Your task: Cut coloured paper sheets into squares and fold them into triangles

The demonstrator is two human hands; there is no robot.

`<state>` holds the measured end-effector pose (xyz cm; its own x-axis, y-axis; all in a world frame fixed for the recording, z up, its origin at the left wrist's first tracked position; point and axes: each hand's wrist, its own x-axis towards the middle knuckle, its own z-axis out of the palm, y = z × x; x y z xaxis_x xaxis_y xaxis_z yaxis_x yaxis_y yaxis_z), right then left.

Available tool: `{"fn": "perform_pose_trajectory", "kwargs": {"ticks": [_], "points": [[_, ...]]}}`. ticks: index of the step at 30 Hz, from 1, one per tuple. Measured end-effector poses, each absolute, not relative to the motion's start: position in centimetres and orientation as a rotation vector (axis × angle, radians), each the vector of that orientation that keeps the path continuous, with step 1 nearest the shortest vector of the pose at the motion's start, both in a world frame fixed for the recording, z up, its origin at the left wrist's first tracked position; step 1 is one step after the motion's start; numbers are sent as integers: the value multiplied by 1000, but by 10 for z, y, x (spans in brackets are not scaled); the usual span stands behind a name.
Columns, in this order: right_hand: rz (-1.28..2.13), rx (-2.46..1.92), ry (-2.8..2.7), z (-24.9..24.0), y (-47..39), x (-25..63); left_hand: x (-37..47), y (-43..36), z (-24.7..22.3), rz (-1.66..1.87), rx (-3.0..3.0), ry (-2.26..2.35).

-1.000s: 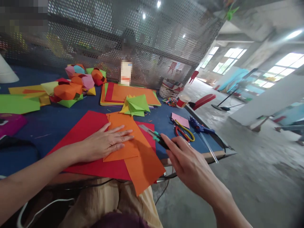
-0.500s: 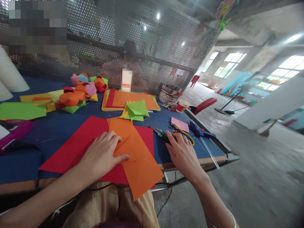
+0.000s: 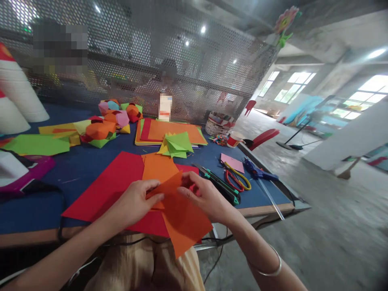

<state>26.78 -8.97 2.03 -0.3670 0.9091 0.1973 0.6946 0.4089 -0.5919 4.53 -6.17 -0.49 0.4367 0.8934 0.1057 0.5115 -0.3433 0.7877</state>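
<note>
Watching through the head camera, I have both bare hands over the near middle of the bench (image 3: 93,161). The left hand (image 3: 136,204) pinches the left side of a small orange piece (image 3: 171,184) between thumb and fingers. The right hand (image 3: 206,196) is at the piece's right corner, fingers curled with a narrow gap to the thumb; I can't quite tell from here whether it grips the paper or only touches it. That piece is tilted above a larger orange sheet (image 3: 189,226), which lies across a red sheet (image 3: 112,186) and pokes past the near edge. Just right of my right hand lies a utility knife (image 3: 220,185), with scissors (image 3: 243,175) beside it, then a blue glue gun (image 3: 257,171) farther right. On the far side I see green paper pieces (image 3: 178,144) in front of a stack of coloured paper (image 3: 174,131).
</note>
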Motion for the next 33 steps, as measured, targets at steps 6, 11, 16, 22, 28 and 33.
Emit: {"fn": "perform_pose_trajectory", "kwargs": {"ticks": [6, 11, 16, 22, 28, 33], "points": [[673, -1383, -2105, 30, -60, 268, 36, -65, -9, 817, 1913, 1155], [584, -1639, -1952, 51, 10, 289, 30, -71, -14, 883, 1946, 1174], [418, -1852, -1921, 68, 59, 297, 28, -79, -18, 988, 2011, 1214], [439, -1803, -2224, 57, 3, 281, 21, -79, -25, 1152, 1942, 1256], [489, -1640, -2465, 48, -90, 266, 20, -76, -31, 1219, 1969, 1211], [383, -1396, -2682, 45, -112, 263, 22, -77, -29, 1213, 2028, 1189]]}}
